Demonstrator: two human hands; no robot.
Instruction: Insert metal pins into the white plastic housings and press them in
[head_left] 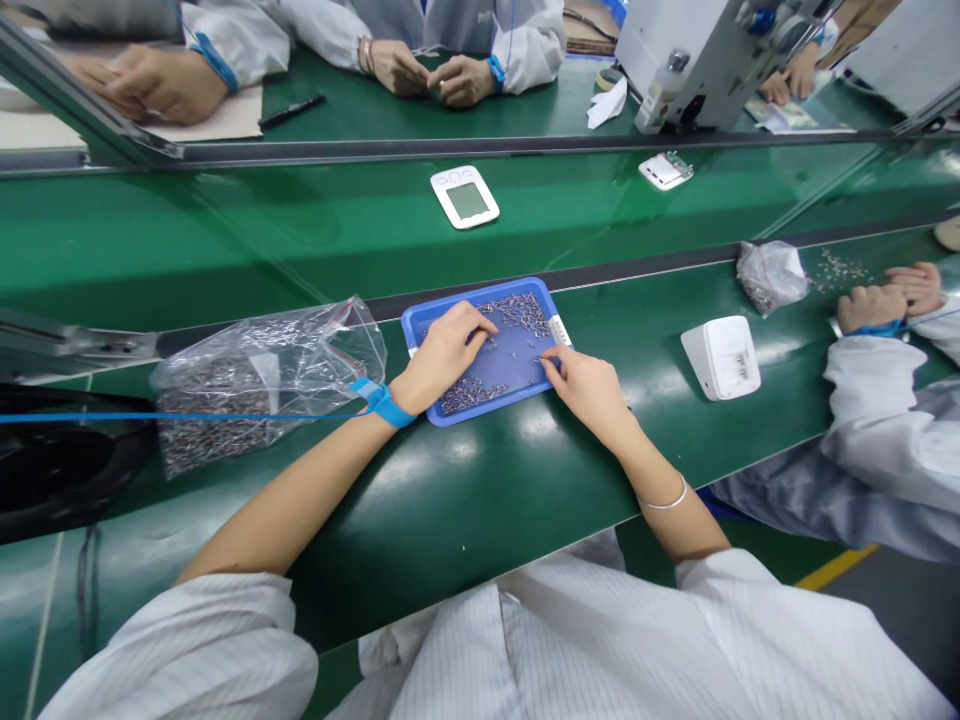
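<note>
A shallow blue tray [517, 345] lies on the green bench, with small metal screws [521, 312] heaped at its far side and more screws [471, 393] at its near left corner. Over the tray's left part is my left hand [450, 350], its fingers curled and the thumb close to the index finger; anything in them is too small to make out. My right hand [589, 388] reaches over the right rim. Its thumb and index finger pinch what looks like a single screw above the tray floor. A few loose screws are scattered between both hands.
Left of the tray lies a clear plastic bag [225, 405] of screws. A white device housing [721, 358] stands to the right. Beyond are a white device with a screen [465, 197] and a small bag [772, 275] near a co-worker's hands [885, 300]. A blue wrist cord [187, 415] runs left.
</note>
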